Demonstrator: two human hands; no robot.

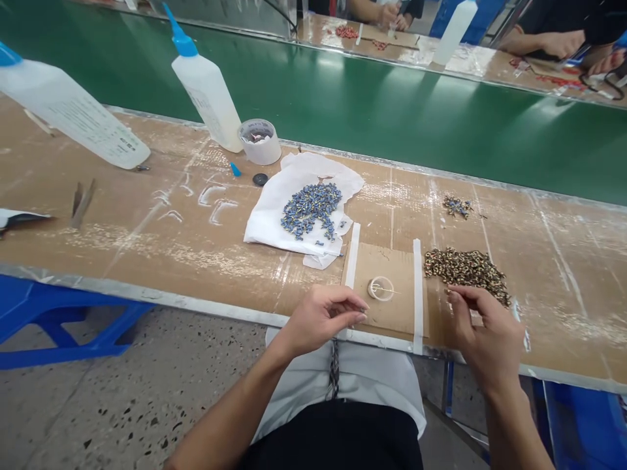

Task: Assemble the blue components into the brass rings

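My left hand point(323, 316) hovers at the near table edge, fingers pinched together on something too small to make out. My right hand point(482, 333) is curled with fingertips at the near edge of a pile of small brown-and-gold parts point(465, 267). Between the hands lies a taped-down cardboard square point(386, 297) with a small white cap point(381, 288) on it. A heap of small blue parts point(309, 209) rests on a white cloth point(274, 209) beyond my left hand.
Two white squeeze bottles with blue nozzles point(208, 91) point(68, 111) and a tape roll point(259, 140) stand at the back left. A green conveyor belt point(392, 98) runs behind. Other people's hands point(561, 42) work across it. Tweezers point(81, 202) lie at left.
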